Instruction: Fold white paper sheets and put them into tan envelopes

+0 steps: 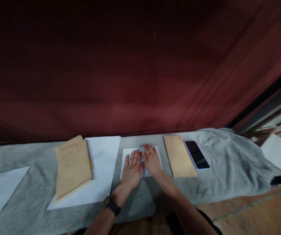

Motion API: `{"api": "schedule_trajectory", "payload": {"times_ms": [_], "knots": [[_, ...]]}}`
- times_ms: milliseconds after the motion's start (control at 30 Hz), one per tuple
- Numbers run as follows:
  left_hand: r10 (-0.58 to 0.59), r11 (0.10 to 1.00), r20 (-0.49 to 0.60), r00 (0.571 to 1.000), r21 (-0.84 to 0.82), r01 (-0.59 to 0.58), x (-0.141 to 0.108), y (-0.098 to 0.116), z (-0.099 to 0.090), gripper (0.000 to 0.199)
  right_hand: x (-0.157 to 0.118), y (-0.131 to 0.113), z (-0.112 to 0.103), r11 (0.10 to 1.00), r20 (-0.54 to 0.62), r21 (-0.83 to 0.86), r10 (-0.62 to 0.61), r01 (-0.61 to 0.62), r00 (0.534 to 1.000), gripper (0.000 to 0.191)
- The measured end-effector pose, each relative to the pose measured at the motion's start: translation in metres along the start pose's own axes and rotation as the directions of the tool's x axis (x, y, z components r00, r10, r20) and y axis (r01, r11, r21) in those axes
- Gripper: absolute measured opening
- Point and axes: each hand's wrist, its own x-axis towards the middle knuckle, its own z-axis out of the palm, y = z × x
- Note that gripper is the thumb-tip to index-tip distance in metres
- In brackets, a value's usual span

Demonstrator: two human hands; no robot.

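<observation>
White paper [145, 174] lies on the fuzzy grey cloth [135, 195], pressed beneath the left hand [132, 168] and right hand [152, 160], fingers flat, neither grip closed. Flat tan rectangular envelopes [73, 163] overlap larger white sheets [103, 163].

so 2 hands [132, 170]; 1 phone [197, 155]; 1 watch [112, 206]; white paper [125, 160] in 4 spots; 1 brown pile [72, 166], can't tell how many in it; 1 loose brown envelope [180, 156]

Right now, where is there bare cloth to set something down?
Grey cloth shows right of the phone, though rumpled, and between the far-left white sheet and the brown paper stack. The middle is crowded: left hand and right hand on small white paper.
</observation>
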Motion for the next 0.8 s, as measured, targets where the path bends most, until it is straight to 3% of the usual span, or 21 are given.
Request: {"api": "schedule_trajectory", "payload": {"times_ms": [100,233,433,800], "knots": [[0.01,1.0,0.036,0.999,0.01,-0.011,0.002,0.002,0.0,0.057,-0.017,-0.01,0.008,0.999,-0.005,0.031,-0.04,0.04,0.999,0.049],[-0.034,0.999,0.04,0.999,0.025,0.033,0.004,0.004,0.001,0.059,-0.034,-0.013,0.012,0.995,-0.004,-0.077,-0.058,0.058,0.998,0.051],[-0.046,0.999,-0.037,0.998,0.007,0.047,-0.001,-0.008,0.002,0.059,-0.039,-0.001,0.009,0.984,-0.053,-0.17,-0.061,0.051,0.997,0.055],[-0.208,0.978,-0.095,0.974,-0.049,0.204,-0.009,-0.025,0.007,0.066,-0.05,0.02,-0.004,0.974,-0.083,-0.219,0.047,-0.065,0.995,0.057]]}}
